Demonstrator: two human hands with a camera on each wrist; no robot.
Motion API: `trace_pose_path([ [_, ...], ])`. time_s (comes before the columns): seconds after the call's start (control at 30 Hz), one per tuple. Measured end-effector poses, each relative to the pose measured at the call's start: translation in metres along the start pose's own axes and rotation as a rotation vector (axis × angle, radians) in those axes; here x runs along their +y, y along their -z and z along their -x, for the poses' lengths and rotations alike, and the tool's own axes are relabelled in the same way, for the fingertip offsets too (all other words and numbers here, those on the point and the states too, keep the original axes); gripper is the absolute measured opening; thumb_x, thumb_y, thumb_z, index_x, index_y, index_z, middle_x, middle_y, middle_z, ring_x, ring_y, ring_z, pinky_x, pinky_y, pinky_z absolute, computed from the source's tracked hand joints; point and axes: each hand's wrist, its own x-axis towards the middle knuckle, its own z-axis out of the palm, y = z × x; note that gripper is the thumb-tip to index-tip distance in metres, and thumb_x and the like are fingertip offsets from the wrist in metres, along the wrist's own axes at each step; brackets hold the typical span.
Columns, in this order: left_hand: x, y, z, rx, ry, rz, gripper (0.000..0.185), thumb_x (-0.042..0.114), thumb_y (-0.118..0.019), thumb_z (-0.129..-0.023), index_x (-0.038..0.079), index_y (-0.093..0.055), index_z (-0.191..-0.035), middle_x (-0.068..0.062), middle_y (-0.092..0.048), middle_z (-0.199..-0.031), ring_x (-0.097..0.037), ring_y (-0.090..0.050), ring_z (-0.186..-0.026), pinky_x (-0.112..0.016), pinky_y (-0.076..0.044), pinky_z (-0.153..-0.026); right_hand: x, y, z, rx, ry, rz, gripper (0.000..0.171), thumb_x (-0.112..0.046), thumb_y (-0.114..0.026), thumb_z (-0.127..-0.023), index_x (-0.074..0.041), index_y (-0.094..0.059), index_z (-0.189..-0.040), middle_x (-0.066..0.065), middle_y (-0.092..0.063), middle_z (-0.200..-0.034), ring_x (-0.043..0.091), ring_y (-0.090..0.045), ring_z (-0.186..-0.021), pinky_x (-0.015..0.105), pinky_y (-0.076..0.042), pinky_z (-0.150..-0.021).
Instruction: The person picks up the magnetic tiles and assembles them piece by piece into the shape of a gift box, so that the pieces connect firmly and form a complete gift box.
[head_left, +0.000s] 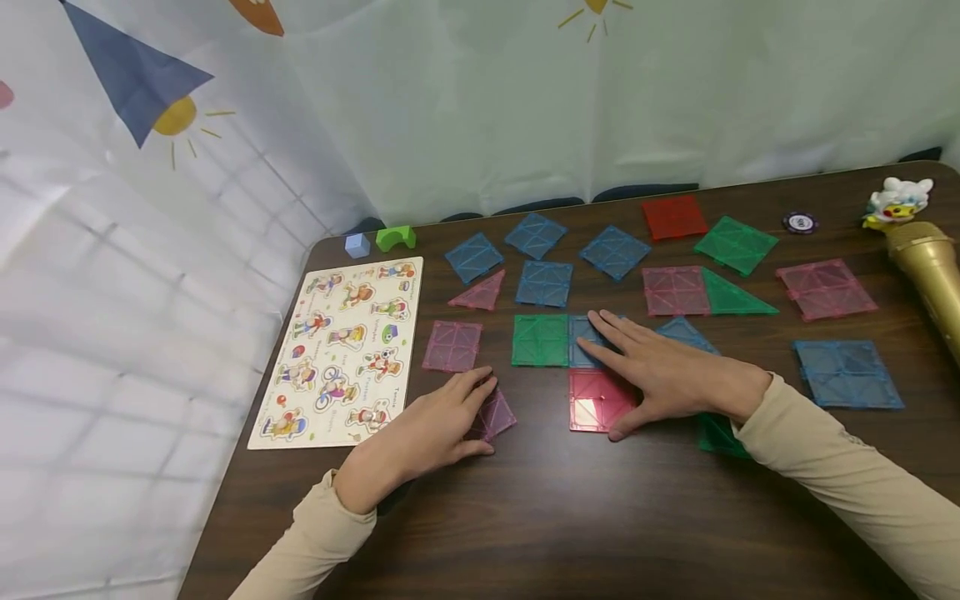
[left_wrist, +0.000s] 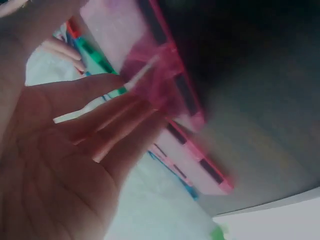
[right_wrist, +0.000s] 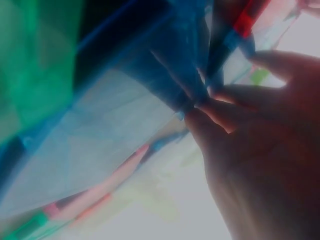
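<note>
Head view: purple tile [head_left: 495, 414] lies flat, corner pointing right; left hand [head_left: 431, 425] covers it, fingers straight. Right hand [head_left: 660, 375] flat across blue tile [head_left: 587, 342] and red tile [head_left: 596, 402].

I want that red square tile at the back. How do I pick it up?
The red square tile lies flat on the table, so probably come from above and pinch two opposite edges. Its near and far edges look free; the green tile sits close on its right.
</note>
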Motion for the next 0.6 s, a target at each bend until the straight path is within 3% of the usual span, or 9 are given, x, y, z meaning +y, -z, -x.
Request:
trace_pose_path([
  [0.2, 0.005, -0.007, -0.005, 0.024, -0.119, -0.004, 0.071, 0.033, -0.077, -0.096, -0.006, -0.051, -0.150, -0.021, -0.046, -0.156, -0.031, -0.051, -0.141, -0.040, -0.055, -0.100, 0.000, 0.000, 0.002, -0.002, -0.022, -0.003, 0.118, -0.074, -0.075, -0.080, -0.004, -0.031, -0.164, 0.025, -0.012, -0.172, 0.050, -0.010, -0.157, 0.069, -0.019, -0.121],
  [0.37, 0.020, -0.010, -0.020, -0.019, -0.239, 0.033, 0.067, 0.034, -0.070, -0.101, 0.000, -0.049, -0.154, -0.015, -0.042, -0.161, -0.025, -0.052, -0.142, -0.035, -0.053, -0.103, 0.000, -0.002, 0.002, 0.016, -0.018, 0.006, 0.118, -0.074, -0.075, -0.081, -0.004, -0.031, -0.164, 0.025, -0.013, -0.172, 0.049, -0.011, -0.157, 0.068, -0.019, -0.121],
  [0.47, 0.027, -0.012, -0.030, -0.019, -0.269, 0.035, 0.067, 0.037, -0.067, -0.102, 0.004, -0.046, -0.157, -0.013, -0.041, -0.162, -0.023, -0.051, -0.142, -0.034, -0.052, -0.104, 0.000, -0.003, 0.001, 0.025, -0.007, 0.009, 0.118, -0.074, -0.075, -0.081, -0.004, -0.030, -0.164, 0.024, -0.013, -0.172, 0.048, -0.010, -0.157, 0.068, -0.019, -0.121],
  [0.6, 0.029, -0.015, -0.045, 0.049, -0.262, -0.003, 0.066, 0.038, -0.068, -0.101, 0.006, -0.049, -0.155, -0.014, -0.040, -0.161, -0.025, -0.049, -0.144, -0.034, -0.053, -0.104, 0.000, -0.003, 0.001, 0.031, -0.001, 0.016, 0.117, -0.073, -0.075, -0.081, -0.003, -0.032, -0.163, 0.025, -0.013, -0.172, 0.047, -0.010, -0.158, 0.068, -0.020, -0.121],
])
